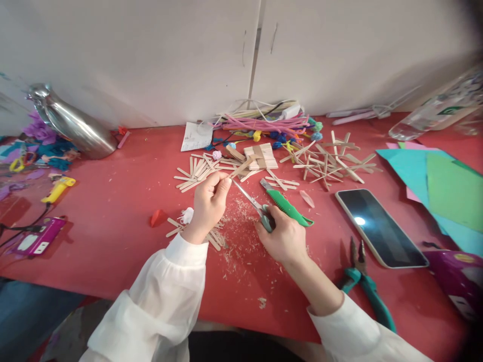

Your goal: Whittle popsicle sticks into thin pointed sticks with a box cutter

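Observation:
Between the thumb and fingers of my left hand (212, 198) is a wooden craft stick (241, 167), pinched near one end and slanting up to the right. My right hand (283, 232) is closed around the grey-green handles of a pair of scissors (253, 202). The scissor blades point up and left, and their tips meet the stick's end at my left fingertips. Whether the blades are apart is too small to tell. Wood shavings (247, 236) lie scattered below. A green utility knife (287, 205) rests just beyond my right hand.
Loose craft sticks (196, 170), a banded stick bundle (266, 157) and joined sticks (335, 160) lie behind. Rightward are a phone (381, 226), pliers (364, 281) and coloured paper (449, 186). A steel flask (77, 123) and yellow glue gun (59, 189) stand left.

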### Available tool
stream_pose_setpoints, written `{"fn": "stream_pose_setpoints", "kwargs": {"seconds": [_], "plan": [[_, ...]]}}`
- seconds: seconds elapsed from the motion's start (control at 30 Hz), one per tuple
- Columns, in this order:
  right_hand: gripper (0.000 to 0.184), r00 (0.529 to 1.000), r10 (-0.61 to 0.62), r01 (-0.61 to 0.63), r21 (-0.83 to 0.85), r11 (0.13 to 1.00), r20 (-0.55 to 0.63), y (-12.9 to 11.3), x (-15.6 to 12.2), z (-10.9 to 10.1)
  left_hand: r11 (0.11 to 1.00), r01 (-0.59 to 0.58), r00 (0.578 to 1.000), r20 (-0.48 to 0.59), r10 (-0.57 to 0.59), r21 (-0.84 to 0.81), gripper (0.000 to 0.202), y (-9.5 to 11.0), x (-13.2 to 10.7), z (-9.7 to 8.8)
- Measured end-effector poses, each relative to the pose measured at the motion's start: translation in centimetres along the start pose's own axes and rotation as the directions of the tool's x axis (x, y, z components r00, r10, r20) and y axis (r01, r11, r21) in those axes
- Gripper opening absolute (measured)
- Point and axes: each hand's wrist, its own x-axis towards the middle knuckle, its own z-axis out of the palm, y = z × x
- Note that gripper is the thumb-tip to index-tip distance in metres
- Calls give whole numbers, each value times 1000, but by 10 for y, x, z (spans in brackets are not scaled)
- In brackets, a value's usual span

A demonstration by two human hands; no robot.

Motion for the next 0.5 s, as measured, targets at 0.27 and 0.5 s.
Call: {"fn": "stream_pose_setpoints", "kwargs": {"seconds": [0.27, 0.5], "plan": [[15, 991, 41, -49, 57, 997, 124, -6, -6, -14, 998, -25, 999, -44, 28, 57, 21, -6, -3, 4], [35, 948, 30, -136, 318, 938, 317, 4, -24, -32, 989, 128, 972, -191, -139, -71, 21, -21, 7, -3]]}}
